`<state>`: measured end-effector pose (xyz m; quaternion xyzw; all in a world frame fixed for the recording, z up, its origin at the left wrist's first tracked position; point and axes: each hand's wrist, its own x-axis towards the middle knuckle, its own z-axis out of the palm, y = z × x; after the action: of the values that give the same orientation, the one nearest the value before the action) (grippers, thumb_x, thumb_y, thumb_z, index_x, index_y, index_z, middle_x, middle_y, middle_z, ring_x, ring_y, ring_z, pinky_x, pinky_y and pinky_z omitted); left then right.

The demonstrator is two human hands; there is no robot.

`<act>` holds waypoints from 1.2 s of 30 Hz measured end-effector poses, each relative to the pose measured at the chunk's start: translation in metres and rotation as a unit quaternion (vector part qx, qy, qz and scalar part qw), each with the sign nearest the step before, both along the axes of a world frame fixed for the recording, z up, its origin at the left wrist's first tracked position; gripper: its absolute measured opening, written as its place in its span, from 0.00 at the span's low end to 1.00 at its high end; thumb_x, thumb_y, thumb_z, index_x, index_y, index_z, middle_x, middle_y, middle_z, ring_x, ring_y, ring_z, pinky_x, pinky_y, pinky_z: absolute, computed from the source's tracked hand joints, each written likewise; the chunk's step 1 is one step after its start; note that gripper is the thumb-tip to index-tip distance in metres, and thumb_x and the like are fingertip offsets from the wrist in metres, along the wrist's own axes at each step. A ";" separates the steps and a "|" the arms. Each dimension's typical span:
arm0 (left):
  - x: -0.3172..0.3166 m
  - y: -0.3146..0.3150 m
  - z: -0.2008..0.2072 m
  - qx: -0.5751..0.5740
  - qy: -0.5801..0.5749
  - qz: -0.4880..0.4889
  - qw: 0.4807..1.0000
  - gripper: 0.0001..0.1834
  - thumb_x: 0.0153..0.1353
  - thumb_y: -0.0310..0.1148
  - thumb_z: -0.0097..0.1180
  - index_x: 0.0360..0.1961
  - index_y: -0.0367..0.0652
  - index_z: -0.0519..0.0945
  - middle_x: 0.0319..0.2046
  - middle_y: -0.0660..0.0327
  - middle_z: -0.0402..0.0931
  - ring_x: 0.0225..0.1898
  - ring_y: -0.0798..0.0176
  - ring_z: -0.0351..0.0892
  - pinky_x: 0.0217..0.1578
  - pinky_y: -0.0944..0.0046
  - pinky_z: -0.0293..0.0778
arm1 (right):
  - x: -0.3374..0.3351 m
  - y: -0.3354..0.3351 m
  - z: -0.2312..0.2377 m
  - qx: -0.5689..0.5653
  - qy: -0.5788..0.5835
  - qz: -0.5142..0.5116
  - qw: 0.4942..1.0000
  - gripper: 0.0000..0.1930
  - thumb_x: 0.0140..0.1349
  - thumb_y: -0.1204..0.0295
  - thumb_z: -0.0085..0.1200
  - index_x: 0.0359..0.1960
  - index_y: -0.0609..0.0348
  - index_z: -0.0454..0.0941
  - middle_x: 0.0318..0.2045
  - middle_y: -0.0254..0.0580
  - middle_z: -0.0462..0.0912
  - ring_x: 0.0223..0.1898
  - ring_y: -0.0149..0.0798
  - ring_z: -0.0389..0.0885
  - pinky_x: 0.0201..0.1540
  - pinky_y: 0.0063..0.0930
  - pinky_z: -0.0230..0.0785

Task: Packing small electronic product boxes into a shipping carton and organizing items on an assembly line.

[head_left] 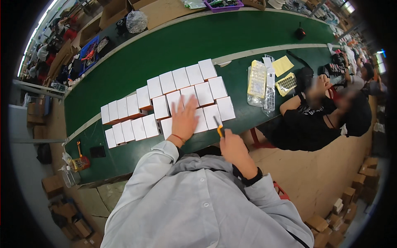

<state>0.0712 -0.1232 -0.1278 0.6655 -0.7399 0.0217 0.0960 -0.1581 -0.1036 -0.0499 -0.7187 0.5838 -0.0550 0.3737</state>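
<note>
Rows of white-topped boxes (180,78) with orange sides stand side by side on the green table. My left hand (185,120) is spread over the boxes near the middle of the block, fingers apart and holding nothing. Whether its palm presses on the tops, I cannot tell. To its right, my right hand (235,148) is closed around a yellow-and-black utility knife (220,129). The thin, dark front end of the knife points away from me, close to the front row of boxes. My fingers hide most of its handle.
A conveyor belt (256,31) runs beyond the table (244,115). Plastic-wrapped yellow trays (257,80) and yellow sheets (283,66) lie to the right, near a seated person in black (314,120). At far left are a dark flat pad (97,151) and a jar (80,163).
</note>
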 end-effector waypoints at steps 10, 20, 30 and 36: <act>-0.039 0.014 -0.004 0.045 0.088 -0.136 0.986 0.40 0.61 0.43 0.66 0.73 0.47 0.67 0.76 0.62 0.58 0.77 0.47 0.52 0.75 0.36 0.48 | 0.002 -0.014 -0.045 -0.067 0.028 -0.021 0.997 0.11 0.70 0.70 0.50 0.44 0.68 0.70 0.35 0.66 0.83 0.38 0.67 0.84 0.42 0.58 0.77; -0.042 0.016 -0.005 0.059 0.098 -0.130 0.985 0.39 0.61 0.41 0.66 0.72 0.47 0.67 0.76 0.62 0.58 0.78 0.48 0.52 0.75 0.36 0.48 | -0.007 -0.017 -0.045 -0.059 0.051 0.007 0.997 0.11 0.69 0.70 0.51 0.43 0.67 0.70 0.34 0.64 0.84 0.37 0.67 0.85 0.42 0.57 0.78; -0.040 0.015 -0.008 0.058 0.120 -0.128 0.983 0.40 0.59 0.40 0.67 0.72 0.46 0.67 0.76 0.62 0.57 0.78 0.48 0.52 0.75 0.36 0.48 | 0.000 -0.018 -0.037 -0.089 0.049 -0.005 0.995 0.13 0.69 0.70 0.52 0.46 0.69 0.70 0.35 0.64 0.84 0.38 0.65 0.85 0.42 0.56 0.78; -0.041 0.014 -0.004 0.065 0.118 -0.127 0.983 0.40 0.59 0.39 0.67 0.72 0.46 0.67 0.76 0.61 0.57 0.77 0.47 0.53 0.75 0.35 0.48 | 0.000 -0.021 -0.040 -0.072 0.069 0.006 0.995 0.13 0.69 0.70 0.52 0.47 0.69 0.70 0.35 0.65 0.84 0.38 0.66 0.85 0.43 0.56 0.78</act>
<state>0.0305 -0.1088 -0.1317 0.5688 -0.8016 -0.1177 0.1414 -0.1581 -0.1244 -0.0898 -0.7497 0.5980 -0.0452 0.2800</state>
